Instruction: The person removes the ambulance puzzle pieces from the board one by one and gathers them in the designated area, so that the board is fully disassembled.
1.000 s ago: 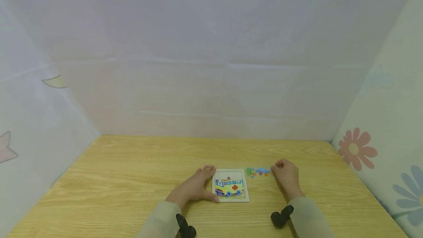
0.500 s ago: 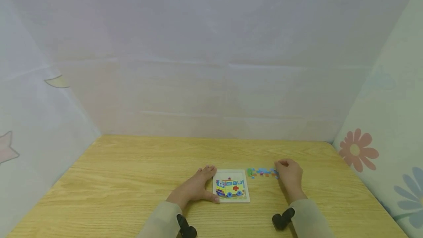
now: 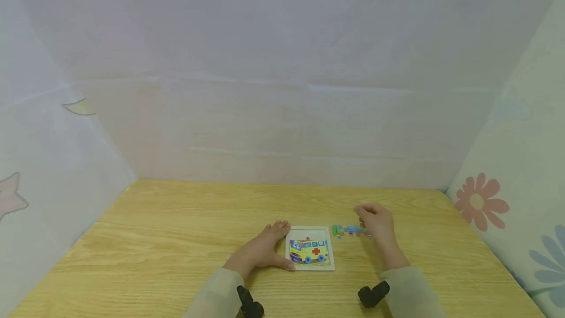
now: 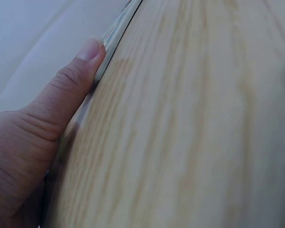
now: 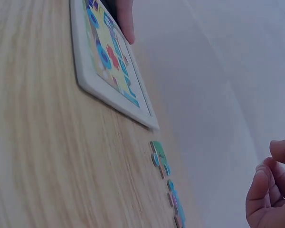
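A white-framed puzzle tray lies flat on the table, its lower part filled with a yellow ambulance picture. My left hand rests along its left side, fingers by the far corner and thumb on the near corner; the left wrist view shows that thumb against the frame's edge. Right of the tray, a short row of loose puzzle pieces includes a green piece. My right hand hovers just above and beyond the row's right end, fingers loosely bent, with nothing visible between them.
The wooden table reaches back to a pale cloth wall. Printed cloth also stands at both sides, with a red flower on the right one. Black wrist cameras sit at both cuffs.
My right hand was down at the right end of the piece row and shifted slightly right; now it has lifted away and moved left and farther back. My left hand stays on the tray.
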A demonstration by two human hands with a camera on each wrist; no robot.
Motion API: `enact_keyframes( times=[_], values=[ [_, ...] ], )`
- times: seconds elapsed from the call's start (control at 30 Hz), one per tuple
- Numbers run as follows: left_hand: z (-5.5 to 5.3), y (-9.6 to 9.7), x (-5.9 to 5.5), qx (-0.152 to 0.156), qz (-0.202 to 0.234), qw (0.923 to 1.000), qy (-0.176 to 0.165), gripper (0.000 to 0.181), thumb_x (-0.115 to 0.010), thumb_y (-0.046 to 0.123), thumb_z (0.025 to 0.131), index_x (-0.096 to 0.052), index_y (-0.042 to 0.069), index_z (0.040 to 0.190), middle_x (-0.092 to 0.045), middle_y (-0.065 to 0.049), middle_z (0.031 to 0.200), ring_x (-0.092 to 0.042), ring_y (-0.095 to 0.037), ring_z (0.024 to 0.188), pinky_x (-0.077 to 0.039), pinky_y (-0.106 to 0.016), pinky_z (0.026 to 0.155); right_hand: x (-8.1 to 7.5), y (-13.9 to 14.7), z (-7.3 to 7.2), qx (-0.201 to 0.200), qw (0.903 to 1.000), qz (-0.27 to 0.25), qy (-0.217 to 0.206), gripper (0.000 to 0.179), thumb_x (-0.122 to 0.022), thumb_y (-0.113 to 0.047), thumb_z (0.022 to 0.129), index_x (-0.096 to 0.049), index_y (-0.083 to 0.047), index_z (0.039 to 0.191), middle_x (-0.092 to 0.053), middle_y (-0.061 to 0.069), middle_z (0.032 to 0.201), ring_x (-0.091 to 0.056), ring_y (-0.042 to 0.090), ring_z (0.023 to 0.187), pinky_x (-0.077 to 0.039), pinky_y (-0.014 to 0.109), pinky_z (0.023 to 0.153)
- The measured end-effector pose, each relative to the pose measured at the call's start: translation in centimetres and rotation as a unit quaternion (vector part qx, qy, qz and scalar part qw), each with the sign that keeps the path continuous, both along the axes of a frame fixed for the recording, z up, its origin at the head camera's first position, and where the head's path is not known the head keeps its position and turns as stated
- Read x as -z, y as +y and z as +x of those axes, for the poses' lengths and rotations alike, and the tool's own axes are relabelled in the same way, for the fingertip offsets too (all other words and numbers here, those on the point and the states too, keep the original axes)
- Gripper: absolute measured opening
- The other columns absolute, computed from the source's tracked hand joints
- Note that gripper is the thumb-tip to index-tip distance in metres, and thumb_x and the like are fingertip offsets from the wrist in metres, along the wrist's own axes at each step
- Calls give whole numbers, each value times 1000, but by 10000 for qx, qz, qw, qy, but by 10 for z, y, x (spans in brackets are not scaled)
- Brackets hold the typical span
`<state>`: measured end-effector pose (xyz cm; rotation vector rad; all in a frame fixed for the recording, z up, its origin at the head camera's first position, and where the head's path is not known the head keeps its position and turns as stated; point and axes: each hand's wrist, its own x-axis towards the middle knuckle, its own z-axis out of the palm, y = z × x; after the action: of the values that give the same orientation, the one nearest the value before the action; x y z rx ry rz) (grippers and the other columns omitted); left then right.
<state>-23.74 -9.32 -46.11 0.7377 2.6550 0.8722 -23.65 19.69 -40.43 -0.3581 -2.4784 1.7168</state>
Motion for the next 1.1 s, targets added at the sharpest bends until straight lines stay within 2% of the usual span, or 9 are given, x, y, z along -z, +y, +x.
enact_keyframes(
  times=[0.17, 0.3, 0.53, 0.7, 0.83, 0.97, 1.1],
  values=[
    [0, 1, 0, -9, 7, 10000, -7, 108, -76, 55, 64, -26, 6, 146, -19, -11, 154, -10, -37, 141, -15, -55, 112, 0, -11, 1, -268, 9990, -325, 125, 37, -58, -29, 91, -59, 3, 111, -60, 9, 97, -57, 23, 86, -53, 32, 77],
    [-1, 1, 0, -11, -22, 10000, 7, 107, -76, 54, 64, -26, 7, 146, -19, -11, 154, -10, -37, 141, -16, -56, 112, -2, -23, 3, -402, 9984, -373, 106, 36, -59, -29, 91, -60, 2, 108, -60, 5, 90, -57, 21, 83, -53, 31, 73],
    [0, 0, -1, -24, -46, 10000, 5, 107, -76, 55, 64, -26, 9, 147, -19, -9, 154, -10, -35, 141, -15, -54, 112, 1, -43, 6, -649, 9954, -697, 63, 31, -62, -25, 89, -62, 2, 104, -60, 6, 88, -55, 17, 78, -52, 29, 73],
    [0, 1, 0, -50, -45, 10000, 11, 107, -76, 56, 63, -27, 9, 147, -19, -8, 154, -9, -34, 142, -15, -54, 112, 5, -55, 9, -728, 9937, -836, 138, 27, -65, -21, 87, -62, 3, 99, -60, 3, 86, -55, 15, 75, -51, 26, 70],
    [0, 1, 0, -81, -45, 9999, 45, 107, -75, 58, 63, -28, 9, 146, -20, -8, 154, -10, -33, 142, -15, -53, 113, 8, -64, 10, -817, 9935, -789, 76, 24, -64, -18, 87, -63, 2, 99, -62, 6, 87, -56, 15, 74, -53, 26, 69],
    [-1, 1, 0, -92, -57, 9999, 81, 108, -75, 58, 62, -29, 9, 146, -20, -8, 154, -10, -34, 142, -16, -53, 113, 12, -69, 11, -1196, 9906, -656, 67, 24, -64, -18, 88, -64, 1, 101, -64, 8, 90, -57, 19, 80, -54, 31, 73],
    [-1, 1, 1, -91, -36, 9999, 20, 108, -75, 58, 63, -28, 9, 146, -19, -8, 154, -10, -35, 141, -16, -54, 112, 15, -72, 11, -1815, 9826, -383, 24, 29, -63, -21, 88, -63, 1, 106, -65, 6, 96, -58, 19, 88, -52, 34, 78]
  ],
)
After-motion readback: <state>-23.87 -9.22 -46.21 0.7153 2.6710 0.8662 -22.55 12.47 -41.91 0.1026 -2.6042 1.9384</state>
